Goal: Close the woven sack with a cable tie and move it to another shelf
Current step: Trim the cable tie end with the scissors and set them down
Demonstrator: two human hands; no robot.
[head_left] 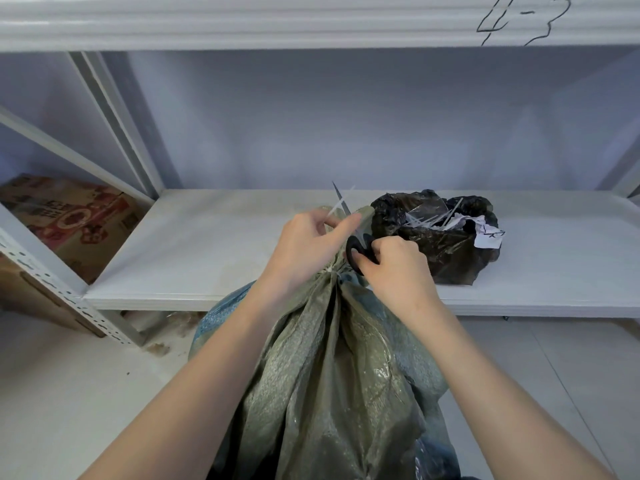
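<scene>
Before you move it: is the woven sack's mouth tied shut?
Shut: the woven sack neck is bunched tight, a cable tie cinched around it.

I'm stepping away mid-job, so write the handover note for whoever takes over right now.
Left hand: pinches the tie tail and holds it up above the sack neck.
Right hand: holds black scissors, blades up at the tail.
Sack: stands in front of the shelf, neck gathered, tie already cinched around it.
Black bag with offcuts lies on the shelf to the right.
Done: sack tied shut.
Left: probably snip the tail, drop it in the bag, put the scissors down, move the sack to another shelf.
</scene>
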